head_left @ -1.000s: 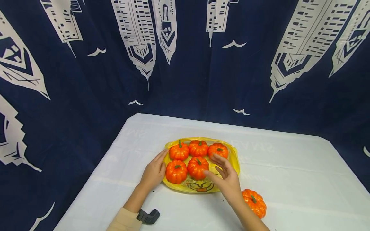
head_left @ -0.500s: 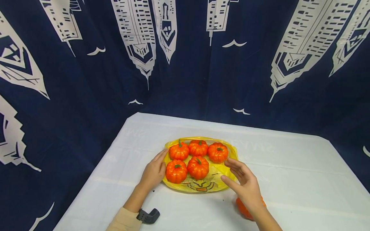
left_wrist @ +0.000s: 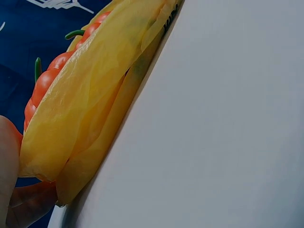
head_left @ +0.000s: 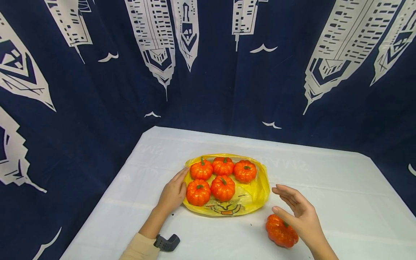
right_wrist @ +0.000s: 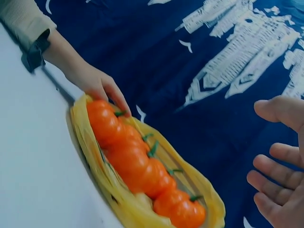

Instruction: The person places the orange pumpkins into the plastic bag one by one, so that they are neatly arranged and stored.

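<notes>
Several small orange pumpkins with green stems (head_left: 222, 188) sit inside a yellow plastic bag (head_left: 247, 207) whose mouth is spread wide. My left hand (head_left: 173, 193) rests against the bag's left end, fingers fairly straight. In the left wrist view, the bag (left_wrist: 85, 109) comes between the thumb and another finger. My right hand (head_left: 302, 213) holds nothing; its fingers are spread, the thumb apart from them. A loose pumpkin (head_left: 280, 233) lies on the table just beside and partly beneath that hand. The right wrist view shows the spread fingers (right_wrist: 273, 175) away from the bag (right_wrist: 216, 204).
A white cloth covers the table (head_left: 325, 180). Behind it hangs a dark blue curtain (head_left: 221, 94) printed with white buildings and birds. A dark band (head_left: 167, 243) sits on the left wrist, by a beige sleeve (head_left: 139, 247).
My right hand has moved from over the bag's right side to the right, near the loose pumpkin. That pumpkin has tilted and shifted slightly. The left hand has stayed in place.
</notes>
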Demonstrator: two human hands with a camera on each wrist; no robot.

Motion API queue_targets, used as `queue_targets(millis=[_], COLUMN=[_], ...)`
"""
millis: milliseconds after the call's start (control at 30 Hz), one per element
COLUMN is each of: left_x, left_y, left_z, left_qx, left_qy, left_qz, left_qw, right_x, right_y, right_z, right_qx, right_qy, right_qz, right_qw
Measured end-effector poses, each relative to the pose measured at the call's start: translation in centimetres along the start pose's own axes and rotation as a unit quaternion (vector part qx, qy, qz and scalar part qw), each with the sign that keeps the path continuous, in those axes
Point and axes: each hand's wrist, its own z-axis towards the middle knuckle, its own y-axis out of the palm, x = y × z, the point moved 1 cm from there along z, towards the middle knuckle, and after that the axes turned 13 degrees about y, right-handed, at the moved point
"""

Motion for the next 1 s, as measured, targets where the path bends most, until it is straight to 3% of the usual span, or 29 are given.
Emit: queue_targets(millis=[300, 667, 1000], left_x=[0.0, 0.1, 0.1], left_y=[-0.1, 0.0, 0.0], left_z=[0.0, 0.1, 0.0], left_qx=[0.0, -0.003, 0.0], left_qy=[0.0, -0.003, -0.003], left_qz=[0.002, -0.001, -0.001], left_qw=[1.0, 1.0, 1.0], right_x=[1.6, 5.5, 7.9], right_y=[-2.0, -3.9, -4.3], right_z=[-1.2, -1.9, -2.3], right_qx=[0.01, -0.006, -0.045], right_qy=[0.01, 0.027, 0.075], right_qz=[-0.01, 0.033, -0.025], right_qw=[1.0, 0.999, 0.996])
